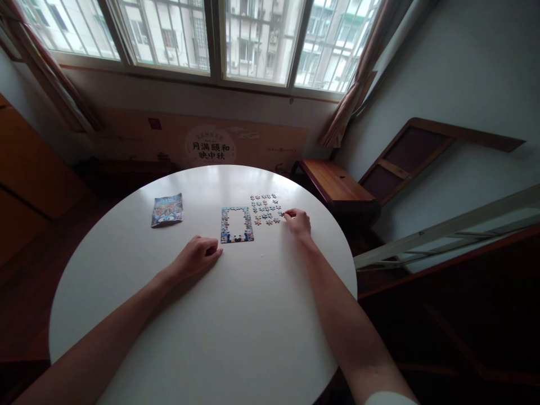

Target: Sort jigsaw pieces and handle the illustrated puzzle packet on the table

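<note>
A jigsaw puzzle (237, 238) lies on the white round table, its border joined into an upright rectangle around a bare white middle. To its right, loose puzzle pieces (265, 215) are spread in rough rows. My right hand (298, 223) is at the right edge of these pieces, thumb and forefinger pinched on a small puzzle piece (282, 214). Close to the puzzle's lower left corner, my left hand (201, 251) rests on the table with curled fingers and shows nothing in them. A crinkled picture packet (167, 210) lies farther left.
The round white table (202, 332) has its curved far edge beyond the puzzle. Two tiny white scraps (262, 255) lie nearer me. A wooden bench (335, 179) stands behind on the right, and barred windows (253, 39) span the far wall.
</note>
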`<state>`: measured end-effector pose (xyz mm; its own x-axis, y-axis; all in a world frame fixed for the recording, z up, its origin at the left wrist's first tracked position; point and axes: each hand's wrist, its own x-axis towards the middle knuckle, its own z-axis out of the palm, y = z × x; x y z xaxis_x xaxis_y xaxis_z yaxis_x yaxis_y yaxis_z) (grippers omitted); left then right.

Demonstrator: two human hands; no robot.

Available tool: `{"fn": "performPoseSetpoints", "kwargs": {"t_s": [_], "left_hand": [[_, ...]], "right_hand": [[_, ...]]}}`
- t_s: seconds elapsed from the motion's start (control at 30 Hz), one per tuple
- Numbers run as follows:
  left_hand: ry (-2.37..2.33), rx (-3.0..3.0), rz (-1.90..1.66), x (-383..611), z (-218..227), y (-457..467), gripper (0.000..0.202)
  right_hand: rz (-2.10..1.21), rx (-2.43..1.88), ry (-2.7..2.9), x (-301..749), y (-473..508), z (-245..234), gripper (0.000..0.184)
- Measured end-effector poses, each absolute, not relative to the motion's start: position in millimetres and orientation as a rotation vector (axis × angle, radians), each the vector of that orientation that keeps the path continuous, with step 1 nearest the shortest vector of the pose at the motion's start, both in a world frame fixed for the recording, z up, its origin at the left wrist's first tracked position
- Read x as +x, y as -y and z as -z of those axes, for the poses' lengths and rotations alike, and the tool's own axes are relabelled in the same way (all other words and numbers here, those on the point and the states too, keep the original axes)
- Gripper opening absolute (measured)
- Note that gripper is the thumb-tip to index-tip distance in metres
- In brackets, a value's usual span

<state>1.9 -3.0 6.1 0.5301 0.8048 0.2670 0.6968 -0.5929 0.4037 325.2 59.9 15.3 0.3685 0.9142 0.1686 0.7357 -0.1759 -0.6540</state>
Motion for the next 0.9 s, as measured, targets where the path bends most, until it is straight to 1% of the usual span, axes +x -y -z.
{"fn": "performPoseSetpoints", "kwargs": {"t_s": [0.33, 0.9], "left_hand": [[-1.275, 2.538, -0.643, 0.5, -1.8, 0.5, 0.035], [-1.256, 2.544, -0.645, 0.8, -2.3, 1.1, 0.036]], "right_hand": [[-0.264, -2.037, 1.374, 320.8, -62.1, -4.4, 0.018], [-0.270, -2.054, 1.395, 319.6, -60.9, -5.8, 0.020]]}}
